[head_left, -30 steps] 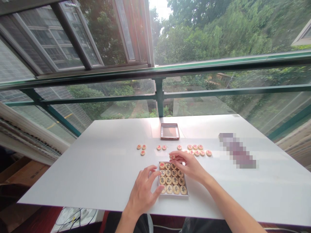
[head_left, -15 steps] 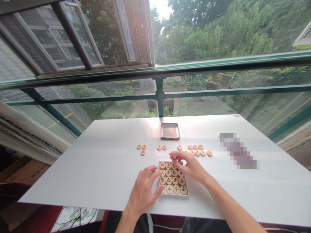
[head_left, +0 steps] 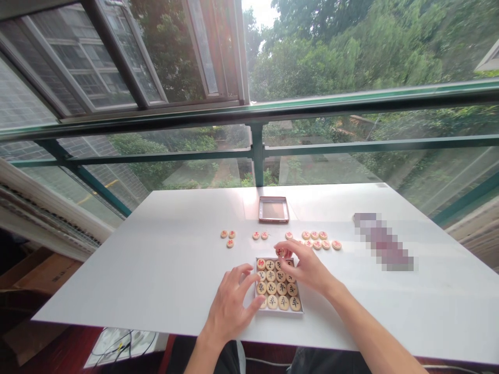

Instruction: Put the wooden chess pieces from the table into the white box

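Observation:
A small white square tray (head_left: 279,311) near the table's front edge is packed with round wooden chess discs (head_left: 277,289) bearing black and red characters. My left hand (head_left: 231,305) rests at the tray's left side, fingers spread and touching its edge. My right hand (head_left: 305,266) hovers over the tray's far right part and pinches a red-marked disc (head_left: 279,252) between thumb and fingers. Loose red-marked discs lie beyond the tray: a cluster of three (head_left: 227,237) at left, a pair (head_left: 260,235) in the middle, and a row of several (head_left: 318,240) at right.
The white table (head_left: 163,270) stands against a green-railed glass balcony window. A small brown-rimmed box lid (head_left: 273,209) lies at the table's far middle. A blurred purple object (head_left: 384,247) lies at the right. Cardboard boxes (head_left: 35,275) sit on the floor at left.
My right hand has lifted slightly and turned the pinched red disc upward over the tray. The left hand has barely moved.

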`<state>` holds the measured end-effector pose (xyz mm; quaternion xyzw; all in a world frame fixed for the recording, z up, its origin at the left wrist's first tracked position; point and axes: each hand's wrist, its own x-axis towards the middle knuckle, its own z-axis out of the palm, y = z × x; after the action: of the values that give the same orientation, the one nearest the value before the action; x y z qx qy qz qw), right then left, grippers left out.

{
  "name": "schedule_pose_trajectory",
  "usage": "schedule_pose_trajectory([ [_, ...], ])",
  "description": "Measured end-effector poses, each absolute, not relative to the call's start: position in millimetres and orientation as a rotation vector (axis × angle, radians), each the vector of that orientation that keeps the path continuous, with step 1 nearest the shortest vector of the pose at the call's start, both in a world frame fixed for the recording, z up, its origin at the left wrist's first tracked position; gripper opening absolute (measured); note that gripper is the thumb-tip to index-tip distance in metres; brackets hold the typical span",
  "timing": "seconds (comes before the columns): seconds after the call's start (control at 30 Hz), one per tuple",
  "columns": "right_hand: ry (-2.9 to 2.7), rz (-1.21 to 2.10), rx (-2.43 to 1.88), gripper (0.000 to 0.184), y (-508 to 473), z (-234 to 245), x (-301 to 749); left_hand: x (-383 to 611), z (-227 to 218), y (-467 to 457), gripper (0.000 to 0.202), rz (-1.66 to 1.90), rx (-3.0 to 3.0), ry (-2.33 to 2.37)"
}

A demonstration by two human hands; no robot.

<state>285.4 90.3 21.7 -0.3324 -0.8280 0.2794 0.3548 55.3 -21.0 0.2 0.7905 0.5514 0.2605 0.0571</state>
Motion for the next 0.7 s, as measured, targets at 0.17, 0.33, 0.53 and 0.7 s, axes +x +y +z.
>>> schedule_pose_trajectory([
  [0.17, -2.121, 0.717, -0.892, 0.023, 89.8, 21.8, 285.9, 55.1, -0.1, -20.6, 0.029, 0.776, 2.391, 1.666],
  [0.33, -2.114, 0.73, -0.883, 0.024, 90.3, 20.7, 286.1, 55.2, -0.5, -20.9, 0.03, 0.779, 2.387, 1.664],
  [0.53, -2.114, 0.738, -0.876, 0.024, 91.8, 18.1, 286.0, 55.3, -0.4, -21.3, 0.03, 0.773, 2.384, 1.672],
  [0.7, -2.113, 0.719, -0.886, 0.022, 91.0, 18.6, 286.3, 54.7, -1.9, -21.2, 0.031, 0.768, 2.381, 1.666],
])
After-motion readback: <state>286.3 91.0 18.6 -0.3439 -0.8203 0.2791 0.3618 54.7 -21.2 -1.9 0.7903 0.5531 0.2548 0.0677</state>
